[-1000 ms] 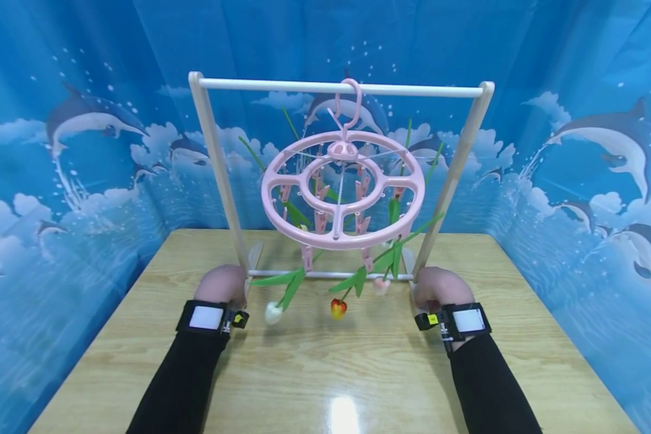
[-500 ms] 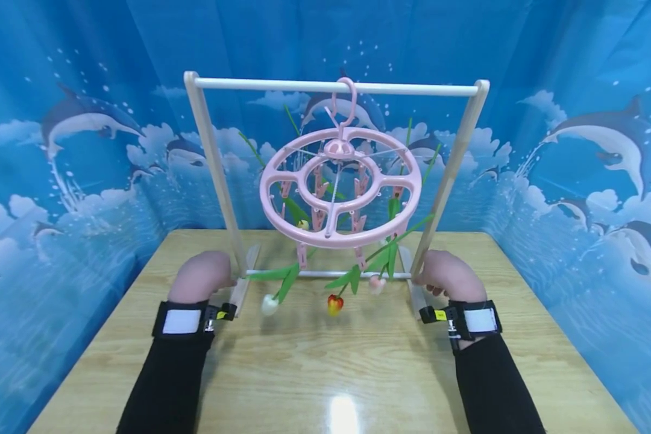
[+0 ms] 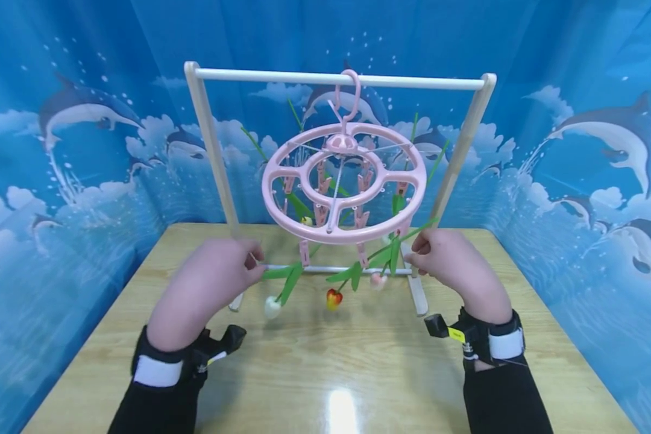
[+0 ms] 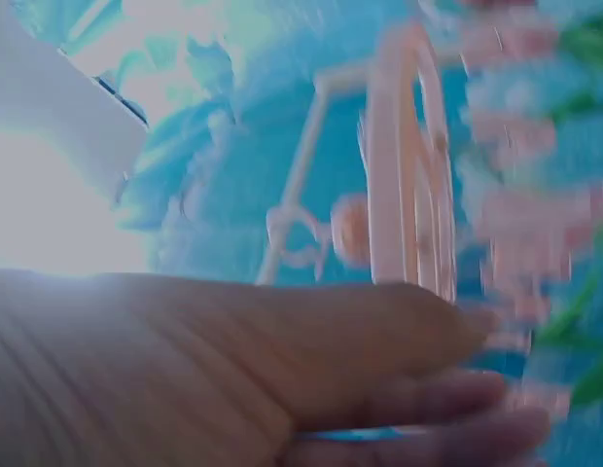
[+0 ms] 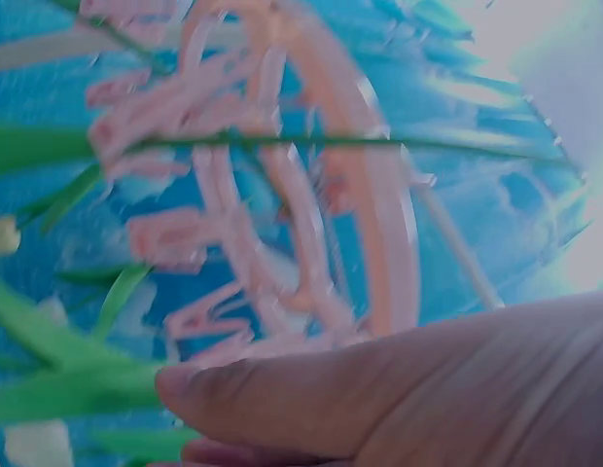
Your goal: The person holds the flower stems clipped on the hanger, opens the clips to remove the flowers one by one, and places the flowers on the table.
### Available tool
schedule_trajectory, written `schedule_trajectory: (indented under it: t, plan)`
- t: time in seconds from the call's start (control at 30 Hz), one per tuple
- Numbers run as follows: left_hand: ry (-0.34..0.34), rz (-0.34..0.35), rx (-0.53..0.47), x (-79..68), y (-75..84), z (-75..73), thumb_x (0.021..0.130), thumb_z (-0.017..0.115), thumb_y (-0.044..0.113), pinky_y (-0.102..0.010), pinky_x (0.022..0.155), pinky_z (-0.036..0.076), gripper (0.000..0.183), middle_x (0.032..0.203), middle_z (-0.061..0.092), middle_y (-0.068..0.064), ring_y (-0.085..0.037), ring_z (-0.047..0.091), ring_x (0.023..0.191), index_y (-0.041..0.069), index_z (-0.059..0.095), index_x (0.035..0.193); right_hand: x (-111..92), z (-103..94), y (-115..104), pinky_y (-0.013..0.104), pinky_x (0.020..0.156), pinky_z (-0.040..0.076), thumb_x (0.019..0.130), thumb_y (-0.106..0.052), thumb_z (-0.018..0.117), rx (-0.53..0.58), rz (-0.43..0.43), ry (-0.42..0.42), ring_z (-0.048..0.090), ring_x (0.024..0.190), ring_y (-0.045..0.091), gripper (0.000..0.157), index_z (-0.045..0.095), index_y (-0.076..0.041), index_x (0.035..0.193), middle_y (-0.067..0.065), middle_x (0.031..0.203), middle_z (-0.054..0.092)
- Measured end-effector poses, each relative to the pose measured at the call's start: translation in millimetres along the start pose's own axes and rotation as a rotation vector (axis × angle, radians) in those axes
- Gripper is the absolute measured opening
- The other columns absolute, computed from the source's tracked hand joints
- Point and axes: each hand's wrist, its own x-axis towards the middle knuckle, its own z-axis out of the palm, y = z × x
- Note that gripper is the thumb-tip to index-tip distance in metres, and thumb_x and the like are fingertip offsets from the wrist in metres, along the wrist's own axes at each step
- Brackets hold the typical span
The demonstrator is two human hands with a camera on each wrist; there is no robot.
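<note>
A pink round clothes hanger (image 3: 344, 184) with pink clothespins hangs by its hook from a white rack (image 3: 336, 77). Artificial tulips dangle from its pins: a white tulip (image 3: 273, 307), a red-yellow tulip (image 3: 334, 299) and a pale pink tulip (image 3: 378, 281) face the front. My left hand (image 3: 211, 277), loosely bent, is beside the white tulip's leaf, in front of the rack's left leg; its view is blurred. My right hand (image 3: 456, 259) has thumb and fingers apart beside the rack's right post, close to a tulip stem. In the right wrist view, my thumb (image 5: 272, 399) overlaps a green leaf (image 5: 78, 389).
The rack stands on a light wooden table (image 3: 314, 361), its right foot (image 3: 418, 295) pointing toward me. A blue curtain with printed dolphins (image 3: 87, 114) encloses the back and sides. A bright reflection lies on the table at the front.
Both hands have come away from the rack's lower legs, lifting and turning inward toward the hanging tulips. The hanger and rack keep nearly the same place.
</note>
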Motion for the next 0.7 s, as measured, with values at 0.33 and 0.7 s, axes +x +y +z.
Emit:
schedule_trajectory:
  t: [0.33,0.7]
  plan:
    - [0.135,0.217,-0.135,9.9,50.8,37.7,0.090,0.079,0.026,-0.024,0.071,0.059,0.026,0.100,0.075,0.005,-0.010,0.070,0.088,0.020,0.071,0.113,-16,2.5,-15,0.036,0.076,0.058,0.091,-0.031,0.078,0.124,-0.126,0.050,0.066,0.091,0.021,0.030,0.069,-0.012,0.114,0.002,0.098,0.070]
    - [0.180,0.271,-0.161,32.6,66.9,82.2,0.090,0.079,0.032,-0.025,0.081,0.060,0.058,0.128,0.069,-0.004,-0.016,0.070,0.106,0.015,0.056,0.141,-10,15.8,-30,0.036,0.075,0.061,0.083,-0.031,0.086,0.216,-0.211,0.050,0.072,0.091,0.020,0.037,0.071,-0.017,0.114,0.003,0.105,0.075]
